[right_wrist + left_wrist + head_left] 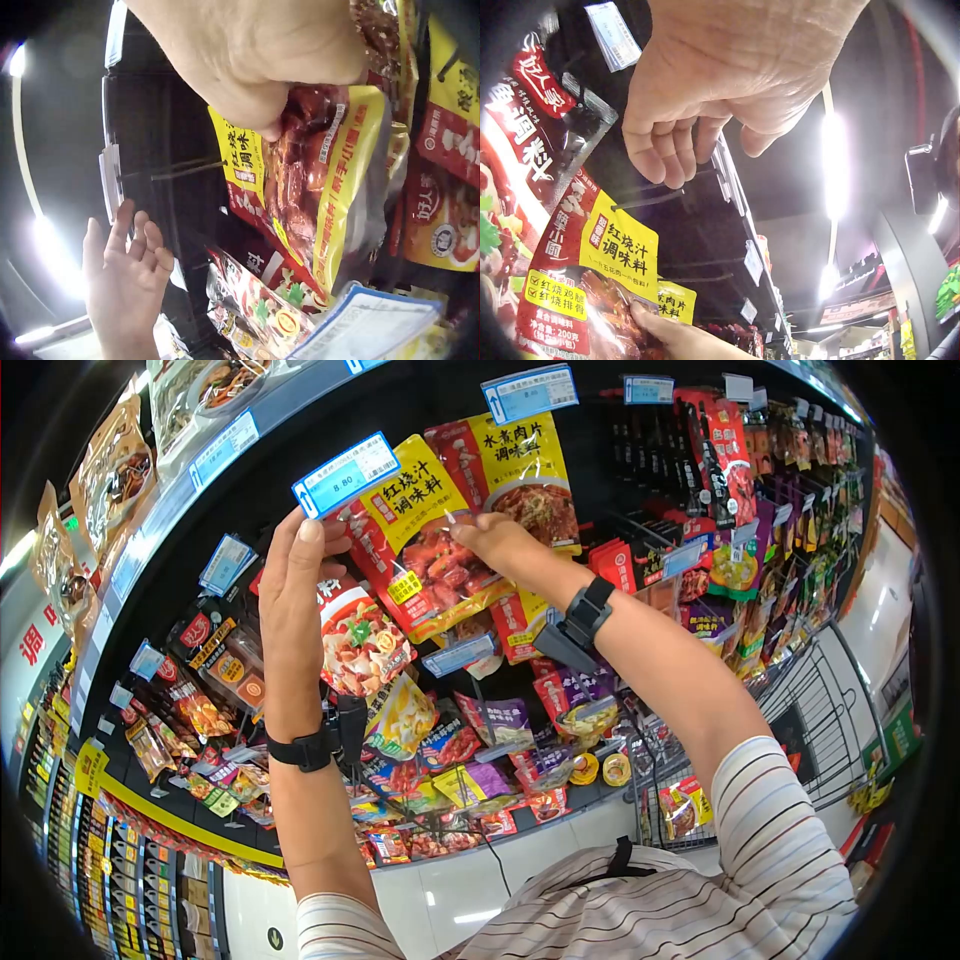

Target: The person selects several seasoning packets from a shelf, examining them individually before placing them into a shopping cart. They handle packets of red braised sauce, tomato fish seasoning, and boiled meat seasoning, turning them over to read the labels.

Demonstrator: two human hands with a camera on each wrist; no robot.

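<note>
My right hand [500, 545] pinches the edge of a red and yellow seasoning packet [435, 560] with a picture of braised meat. In the right wrist view the thumb lies over the packet's front [322, 172] and the other fingers are hidden behind it. My left hand [295, 575] is raised beside the packet, just under a blue and white price tag [345, 475]. Its fingers bend loosely and hold nothing in the left wrist view, above a bare metal hanging hook [649, 201]. A red packet [360, 640] with a noodle-like dish picture hangs below the left hand.
Another yellow and red packet [525, 470] hangs behind and to the right. Several rows of packets fill the lower shelf, with a price tag [460, 656] sticking out among them. A shopping cart [820, 700] stands at the right.
</note>
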